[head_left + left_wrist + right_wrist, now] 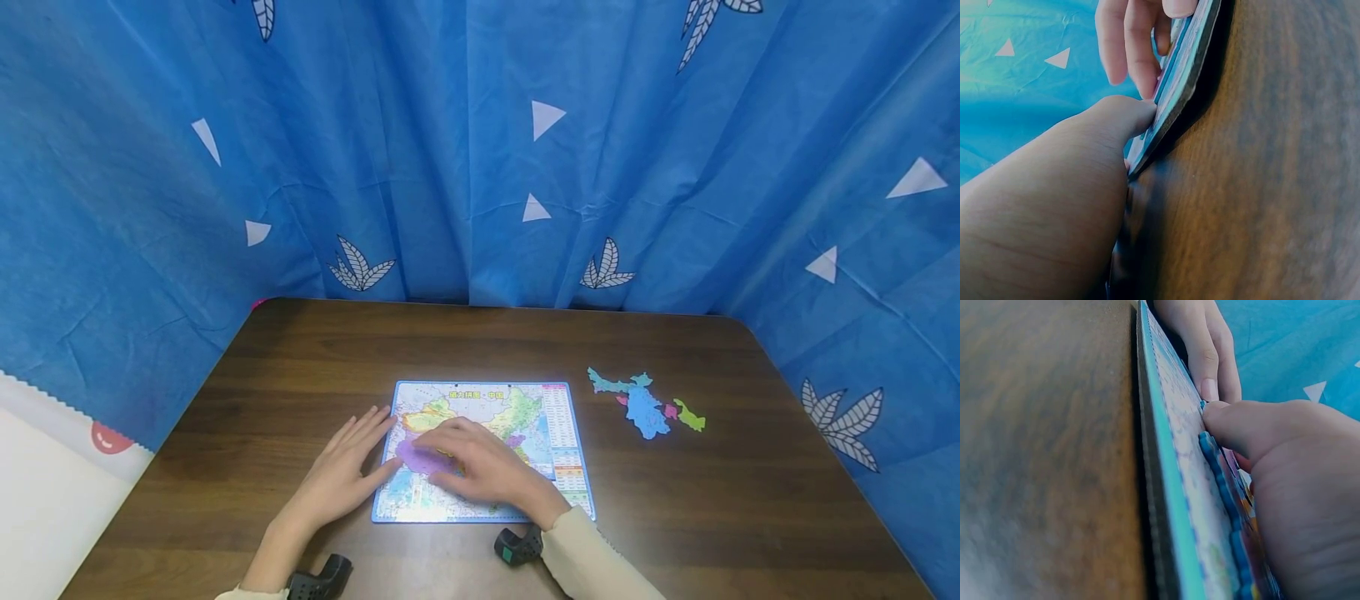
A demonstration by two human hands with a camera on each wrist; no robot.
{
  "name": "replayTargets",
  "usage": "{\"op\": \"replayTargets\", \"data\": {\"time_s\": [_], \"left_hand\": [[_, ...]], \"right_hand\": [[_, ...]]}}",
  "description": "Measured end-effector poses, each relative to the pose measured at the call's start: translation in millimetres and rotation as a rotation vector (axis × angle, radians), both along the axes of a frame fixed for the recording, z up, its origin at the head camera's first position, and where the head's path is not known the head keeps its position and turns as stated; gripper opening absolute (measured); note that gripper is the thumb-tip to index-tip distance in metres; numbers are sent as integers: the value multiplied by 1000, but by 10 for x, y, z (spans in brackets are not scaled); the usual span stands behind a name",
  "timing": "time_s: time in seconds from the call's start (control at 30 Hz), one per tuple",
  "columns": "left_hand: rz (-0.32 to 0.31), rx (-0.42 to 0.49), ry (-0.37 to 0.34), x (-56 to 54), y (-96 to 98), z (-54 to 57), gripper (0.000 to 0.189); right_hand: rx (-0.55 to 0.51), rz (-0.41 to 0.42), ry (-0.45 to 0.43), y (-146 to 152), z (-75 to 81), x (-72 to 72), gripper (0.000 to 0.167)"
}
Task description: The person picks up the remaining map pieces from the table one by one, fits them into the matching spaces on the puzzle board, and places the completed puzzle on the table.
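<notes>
A map puzzle board [397, 512] with a blue rim lies on the table, several coloured pieces set on it. My left hand [337, 471] rests at the board's left side, fingers extended toward the far edge and thumb touching by the purple puzzle piece [420, 458]. Over that piece is my right hand [487, 462], fingers loosely bent and spread apart from the thumb. In the right wrist view its thumb [1229, 425] touches the piece's raised edge, while the left wrist view shows its fingers [1141, 56] reaching down to the board.
Right of the board lie loose puzzle pieces: a large blue one [645, 412], a teal one [606, 383], a green one [690, 415] and small pink ones [670, 411]. A blue curtain [480, 167] hangs behind the brown wooden table [322, 350].
</notes>
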State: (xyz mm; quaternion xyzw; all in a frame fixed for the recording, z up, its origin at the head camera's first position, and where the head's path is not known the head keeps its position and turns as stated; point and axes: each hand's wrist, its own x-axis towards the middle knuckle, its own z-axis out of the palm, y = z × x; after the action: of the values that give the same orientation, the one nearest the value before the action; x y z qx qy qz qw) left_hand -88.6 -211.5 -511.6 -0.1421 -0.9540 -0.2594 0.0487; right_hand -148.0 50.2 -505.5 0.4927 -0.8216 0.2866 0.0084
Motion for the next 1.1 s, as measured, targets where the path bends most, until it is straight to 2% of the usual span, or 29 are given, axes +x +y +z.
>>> {"op": "replayTargets", "data": {"time_s": [0.27, 0.53, 0.87, 1.1], "left_hand": [[2, -5, 9, 1, -1, 3, 68], [11, -7, 6, 0, 4, 18, 68], [14, -9, -7, -4, 12, 24, 68], [13, -8, -12, -3, 8, 24, 69]], "right_hand": [[15, 1, 6, 0, -6, -7, 48], [18, -64, -84, 5, 26, 0, 47], [39, -85, -43, -6, 16, -1, 40], [32, -58, -24, 0, 16, -1, 41]]}}
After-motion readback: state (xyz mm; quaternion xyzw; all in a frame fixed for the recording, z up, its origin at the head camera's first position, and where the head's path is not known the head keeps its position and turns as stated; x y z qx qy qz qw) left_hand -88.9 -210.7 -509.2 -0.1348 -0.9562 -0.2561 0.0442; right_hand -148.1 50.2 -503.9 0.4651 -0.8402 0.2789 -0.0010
